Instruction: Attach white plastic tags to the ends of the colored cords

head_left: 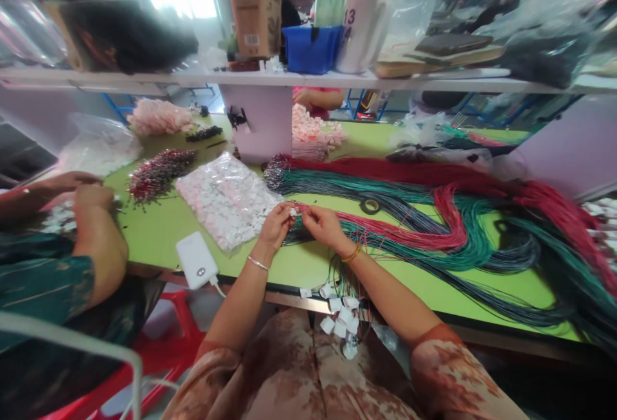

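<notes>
Between the fingertips of my left hand (276, 226) is a small white connector housing (292, 212). My right hand (322, 224) is closed just to the right, its thumb and fingers pinched on what looks like a thin wire; the fingers hide most of it. Both hands meet over the left ends of the wire bundles. Long red wires (405, 232), green wires (470, 254) and dark wires (518, 254) run off to the right. Left of my hands lies a clear plastic bag (224, 198) full of white connector housings. Wired white connectors (343, 317) hang over the table edge below my right forearm.
A white power bank (196, 260) with a cable lies at the table's front edge. A roll of tape (370, 206) sits among the wires. At left, a co-worker's hands (91, 191) handle white pieces. A loaded shelf (193, 78) crosses above the green table (164, 240).
</notes>
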Demonstrator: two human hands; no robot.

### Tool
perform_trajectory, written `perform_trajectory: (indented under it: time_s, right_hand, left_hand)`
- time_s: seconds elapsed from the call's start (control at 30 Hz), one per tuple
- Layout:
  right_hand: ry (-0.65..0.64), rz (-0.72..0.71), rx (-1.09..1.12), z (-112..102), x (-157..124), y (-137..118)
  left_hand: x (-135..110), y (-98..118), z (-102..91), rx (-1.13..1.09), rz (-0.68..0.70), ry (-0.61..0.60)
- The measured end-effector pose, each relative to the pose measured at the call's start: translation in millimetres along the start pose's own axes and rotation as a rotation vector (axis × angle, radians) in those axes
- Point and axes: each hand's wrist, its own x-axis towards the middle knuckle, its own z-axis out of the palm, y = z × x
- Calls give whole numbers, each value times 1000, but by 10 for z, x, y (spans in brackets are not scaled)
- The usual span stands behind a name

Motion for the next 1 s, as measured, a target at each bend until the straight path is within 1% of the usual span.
perform_trajectory:
  time_s: [0.1, 0.2, 0.3, 0.37, 0.47, 0.53, 0.67, 0.73, 0.8, 0.87, 0.93, 1.0]
  right_hand:
    - [-16, 46, 66, 10, 12, 18]
    - [-38, 121, 144, 25, 38, 38]
    - [-43, 187, 248, 57, 56, 56]
    - [-36, 185, 271, 82, 50, 64]
    - [-13, 128, 215, 96, 21, 62]
    - [-6, 99, 180, 84, 8, 55]
    - [-3, 109, 204, 51, 20, 44]
    - [-19, 169, 269, 55, 32, 47]
    - [-70, 266, 368, 67, 35, 55]
    - [-112, 319, 427, 67, 27, 61]
    - [-106, 273, 386, 47, 13, 63]
    - [-72, 171, 284, 26, -1, 60]
  left_hand:
    - [-10, 8, 13, 13, 4, -16]
    - [-20, -3, 33, 47, 16, -1]
    - [-24, -37, 58, 121, 60, 11]
    - [-19, -60, 68, 166, 86, 36]
    - [-6, -76, 71, 192, 100, 118]
    - [-3, -75, 73, 206, 116, 146]
    - [-23, -74, 106, 236, 144, 130]
    - [-41, -79, 130, 244, 157, 110]
    - [-55, -86, 147, 270, 183, 69]
    - [-62, -89, 151, 305, 198, 37]
    - [-61, -89, 145, 324, 200, 49]
    - [-56, -88, 138, 316, 197, 82]
